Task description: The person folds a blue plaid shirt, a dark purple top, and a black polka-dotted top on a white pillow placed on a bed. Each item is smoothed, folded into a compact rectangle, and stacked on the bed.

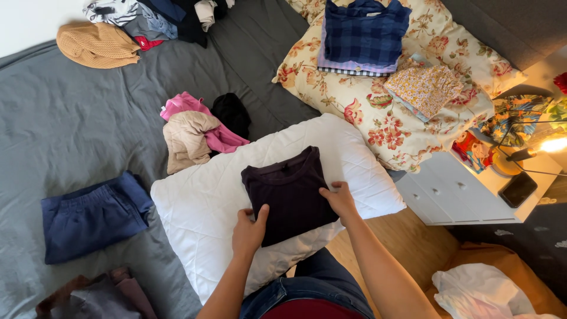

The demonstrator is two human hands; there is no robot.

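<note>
On white pillow, both hands, left hand, right hand, grip folded dark shirt

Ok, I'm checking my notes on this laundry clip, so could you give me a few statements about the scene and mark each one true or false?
1. Both hands touch the dark folded top. True: the left hand is at its near edge, the right hand at its right side.
2. The dark top lies on the flowered pillow. False: it lies on the white pillow.
3. A blue checked shirt sits folded on the flowered pillow. True.
4. The folded navy trousers lie on the white nightstand. False: they lie on the grey sheet, left of the white pillow.
5. The lamp is switched off. False: it glows.
</note>
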